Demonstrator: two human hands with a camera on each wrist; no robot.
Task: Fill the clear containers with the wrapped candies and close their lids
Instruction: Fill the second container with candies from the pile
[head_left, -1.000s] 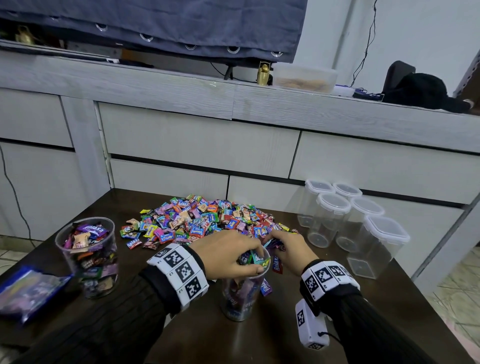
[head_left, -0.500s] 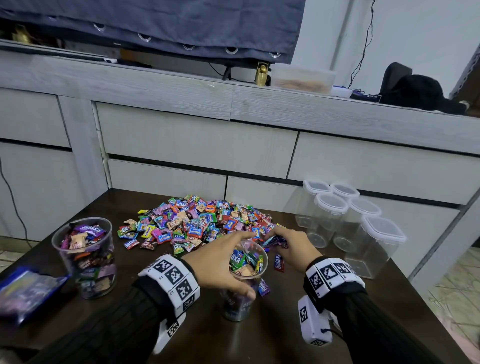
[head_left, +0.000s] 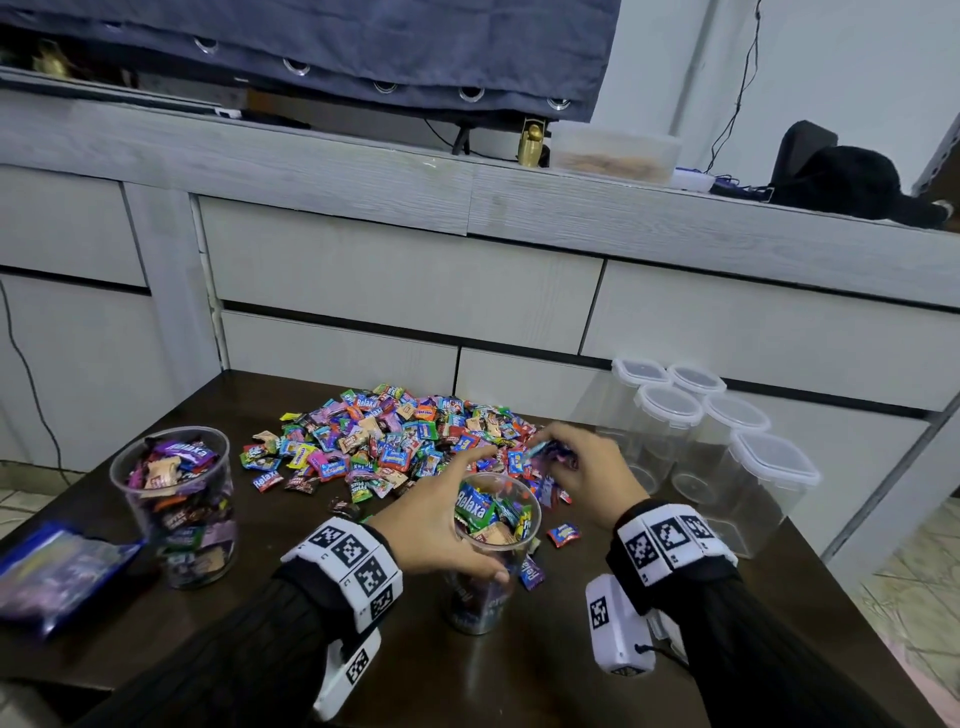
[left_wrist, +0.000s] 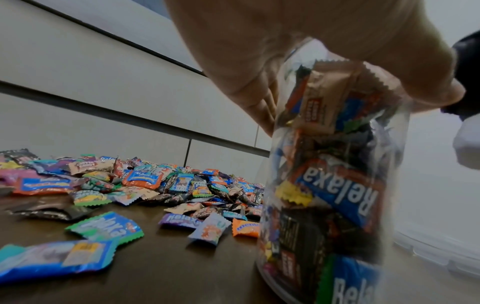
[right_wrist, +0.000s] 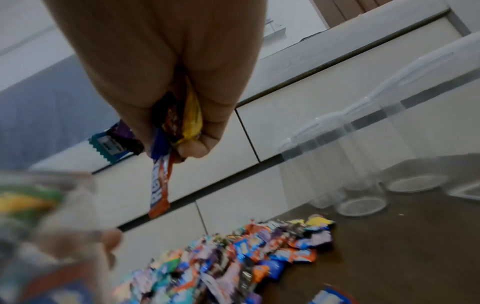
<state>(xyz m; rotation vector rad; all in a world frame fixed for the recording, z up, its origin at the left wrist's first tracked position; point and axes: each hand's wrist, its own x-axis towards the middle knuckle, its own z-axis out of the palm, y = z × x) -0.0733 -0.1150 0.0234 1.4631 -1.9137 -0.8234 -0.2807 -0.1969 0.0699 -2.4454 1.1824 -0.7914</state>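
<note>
A clear round container, nearly full of wrapped candies and without a lid, stands on the dark table. My left hand grips it just under the rim, thumb on the near side. My right hand hovers over the right edge of the candy pile, clutching a bunch of wrapped candies. A second open container, full of candies, stands at the left.
Several empty clear containers with closed lids stand at the table's right rear. A blue candy bag lies at the left edge. A few loose candies lie by the held container. A grey cabinet stands behind the table.
My left hand came off the container's mouth and now grips its side. My right hand rose from the pile with candies in its fingers.
</note>
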